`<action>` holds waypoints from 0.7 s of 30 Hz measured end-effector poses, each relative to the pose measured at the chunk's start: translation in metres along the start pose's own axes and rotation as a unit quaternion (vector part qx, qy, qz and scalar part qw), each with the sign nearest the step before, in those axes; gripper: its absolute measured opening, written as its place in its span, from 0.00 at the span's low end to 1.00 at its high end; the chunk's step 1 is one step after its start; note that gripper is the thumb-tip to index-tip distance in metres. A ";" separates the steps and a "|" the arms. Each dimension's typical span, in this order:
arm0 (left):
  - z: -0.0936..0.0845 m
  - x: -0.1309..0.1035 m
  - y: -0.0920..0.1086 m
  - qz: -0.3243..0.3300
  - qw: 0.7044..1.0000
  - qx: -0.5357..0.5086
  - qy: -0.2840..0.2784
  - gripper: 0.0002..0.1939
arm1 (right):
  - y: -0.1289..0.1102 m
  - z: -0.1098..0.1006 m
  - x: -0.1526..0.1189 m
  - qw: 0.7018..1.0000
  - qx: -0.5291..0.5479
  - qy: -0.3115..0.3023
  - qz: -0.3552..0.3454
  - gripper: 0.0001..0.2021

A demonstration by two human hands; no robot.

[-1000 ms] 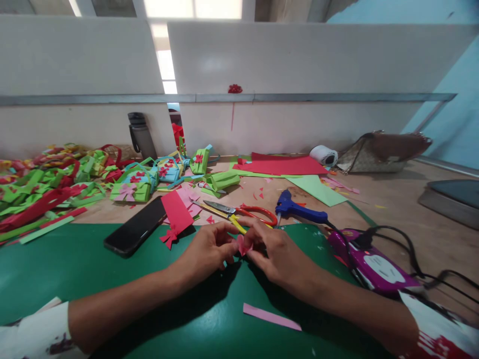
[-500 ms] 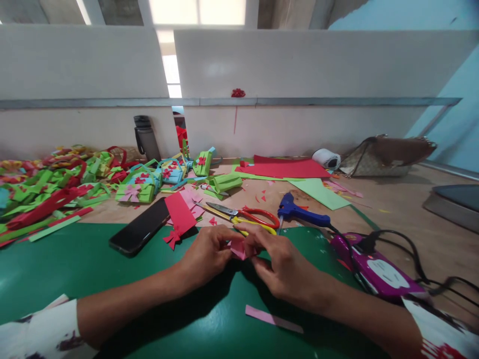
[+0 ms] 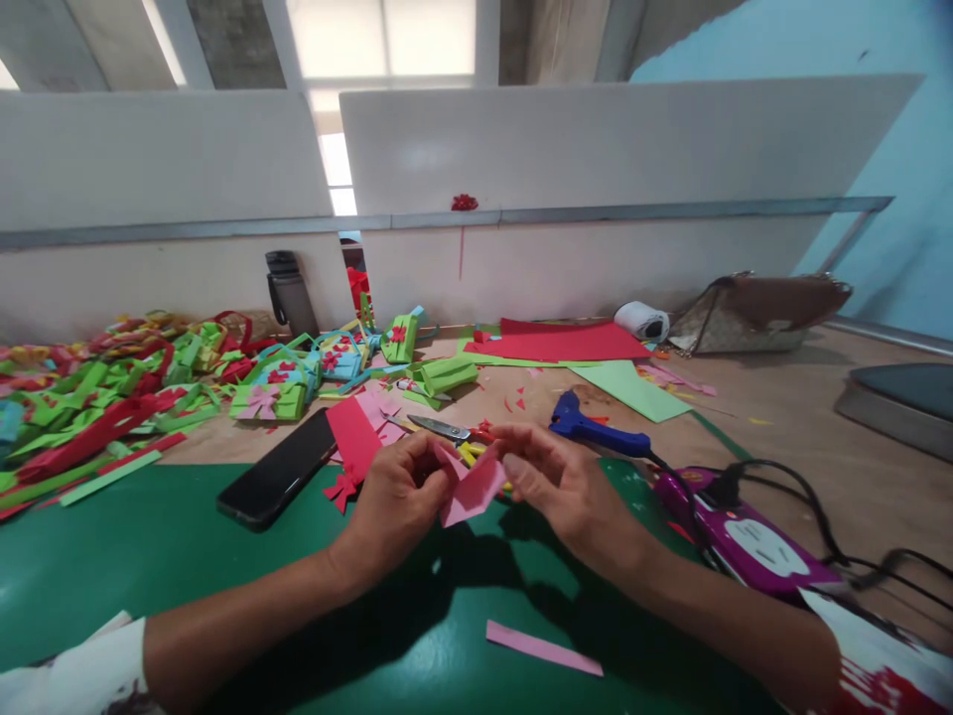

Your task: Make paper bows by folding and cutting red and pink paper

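A folded piece of pink paper (image 3: 474,489) is held up between both hands above the green mat (image 3: 313,636). My left hand (image 3: 394,506) pinches its left side between thumb and fingers. At its right edge, my right hand (image 3: 566,492) grips the paper with thumb and fingertips. A pink paper strip (image 3: 543,648) lies on the mat below the hands. Scissors (image 3: 441,428) lie just behind the hands, their handles partly hidden by my right hand. Left of them are a red paper piece (image 3: 352,435) and a small red bow (image 3: 341,489).
A black phone (image 3: 279,472) lies at left, near a heap of coloured paper pieces (image 3: 111,397). A blue glue gun (image 3: 596,427) and a purple power strip (image 3: 751,541) with cables are at right. Behind stand a bottle (image 3: 290,293) and a handbag (image 3: 759,313).
Both hands have lifted slightly, and the pink paper has opened out and shows more of its surface. The view has tilted up a little.
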State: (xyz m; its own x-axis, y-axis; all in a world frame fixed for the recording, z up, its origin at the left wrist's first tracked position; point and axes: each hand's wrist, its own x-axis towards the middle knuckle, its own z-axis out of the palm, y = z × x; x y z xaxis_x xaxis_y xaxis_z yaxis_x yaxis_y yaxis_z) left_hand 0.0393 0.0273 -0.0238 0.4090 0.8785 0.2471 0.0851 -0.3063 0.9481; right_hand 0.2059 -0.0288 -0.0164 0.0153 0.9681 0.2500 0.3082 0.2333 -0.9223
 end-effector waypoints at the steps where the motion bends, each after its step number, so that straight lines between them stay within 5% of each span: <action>1: 0.001 -0.001 0.001 -0.006 1.000 -0.001 0.003 0.03 | -0.001 0.000 0.001 1.000 0.021 0.006 0.007 0.17; 8: 0.006 -0.008 0.004 -0.039 0.998 -0.003 -0.045 0.10 | -0.003 0.005 -0.001 1.000 -0.014 0.003 0.003 0.20; 14: 0.010 -0.011 0.007 -0.149 0.959 -0.207 -0.126 0.18 | 0.001 0.008 0.003 0.997 0.053 0.048 0.041 0.11; 21: 0.014 -0.016 0.002 -0.199 0.943 -0.240 -0.117 0.08 | 0.002 0.009 -0.002 0.997 0.061 0.050 0.029 0.13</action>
State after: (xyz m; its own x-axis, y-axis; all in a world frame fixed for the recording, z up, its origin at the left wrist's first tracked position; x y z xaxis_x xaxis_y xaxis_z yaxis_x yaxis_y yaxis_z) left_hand 0.0457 0.0079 -0.0282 0.6263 0.7660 -0.1446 -0.1246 0.2814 0.9515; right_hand 0.1980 -0.0294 -0.0214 0.1252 0.9678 0.2184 0.1869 0.1932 -0.9632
